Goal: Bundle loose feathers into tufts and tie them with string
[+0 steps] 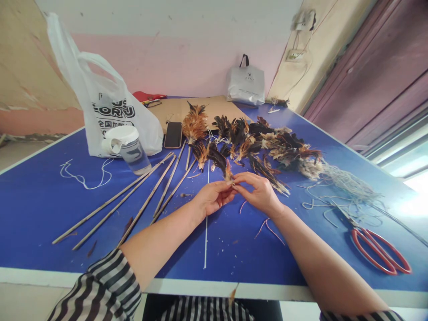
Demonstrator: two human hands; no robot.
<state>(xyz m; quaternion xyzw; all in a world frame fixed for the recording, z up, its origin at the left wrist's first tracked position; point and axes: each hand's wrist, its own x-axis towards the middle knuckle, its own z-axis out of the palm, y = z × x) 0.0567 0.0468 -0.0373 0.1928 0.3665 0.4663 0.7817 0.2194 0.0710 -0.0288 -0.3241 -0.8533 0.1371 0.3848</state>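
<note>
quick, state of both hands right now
Left hand: closed, pinching a small feather near its base
Right hand: fingertips closed at the same spot

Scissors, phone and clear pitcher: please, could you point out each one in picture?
Scissors (357, 230), head view, on the red handles near the blades.
Phone (173, 135), head view, on the dark screen.
Pitcher (133, 155), head view, on its clear side.

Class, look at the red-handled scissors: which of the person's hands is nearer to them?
The right hand. It is up and to the left of the scissors in the picture; the left hand lies further left, beyond it.
</note>
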